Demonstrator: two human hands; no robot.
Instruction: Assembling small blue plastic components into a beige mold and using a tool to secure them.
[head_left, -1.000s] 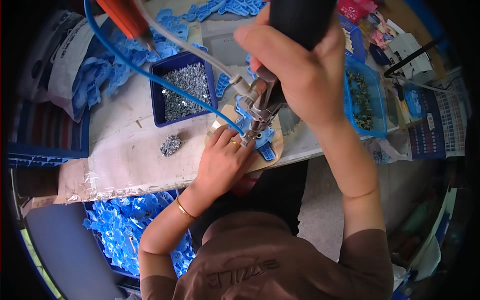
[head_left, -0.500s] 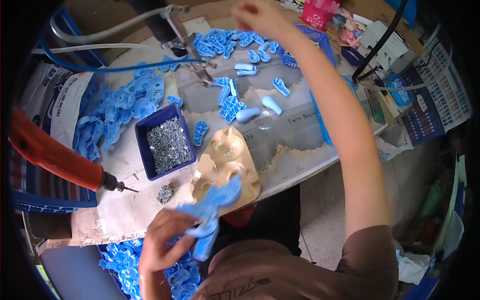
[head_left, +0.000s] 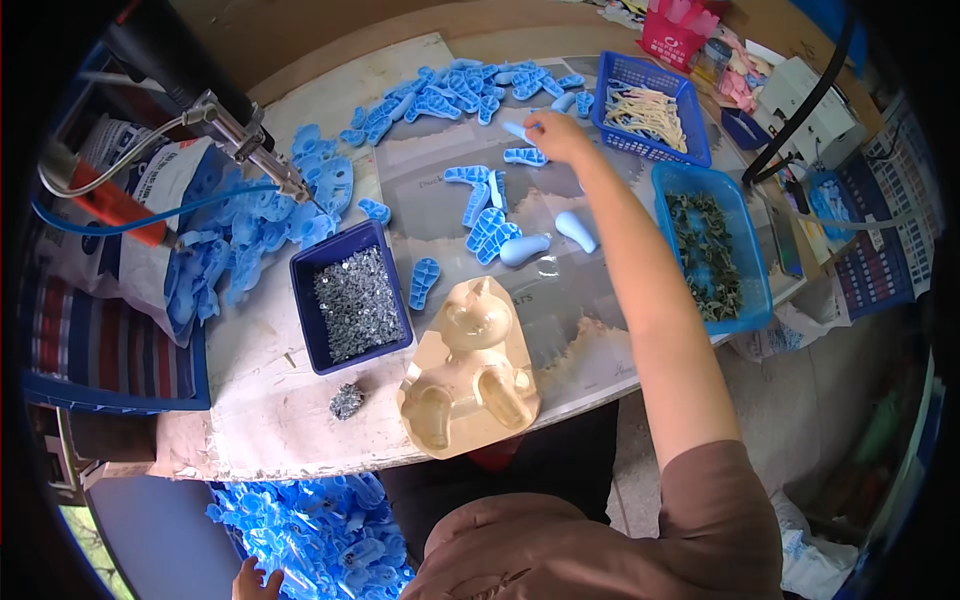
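Note:
At the far middle of the table, my right hand (head_left: 560, 138) is closed, its fingertips on a small light-blue plastic piece (head_left: 516, 131). Just in front of it lies another blue ribbed limb-shaped piece (head_left: 525, 156). My left hand (head_left: 258, 580) shows only in part at the lower edge, fingers apart and nothing seen in them. It is beside a bin of blue plastic parts (head_left: 320, 535) below the table edge. A tan moulded fixture (head_left: 460, 370) with hollows sits at the table's near edge, nothing in it. More blue limb pieces (head_left: 490, 235) are scattered beyond it.
Left of the fixture are a dark-blue tray (head_left: 302, 310) of small screws and a little screw pile (head_left: 347, 401). An orange power screwdriver (head_left: 115, 210) and a metal-tipped tool (head_left: 250, 145) hang over the left side. Blue baskets (head_left: 655, 155) stand at the right.
The blue plastic figure has left my left hand, which dropped down beside the bin. My right hand came down onto the far blue pieces. The hanging tools swung left and away.

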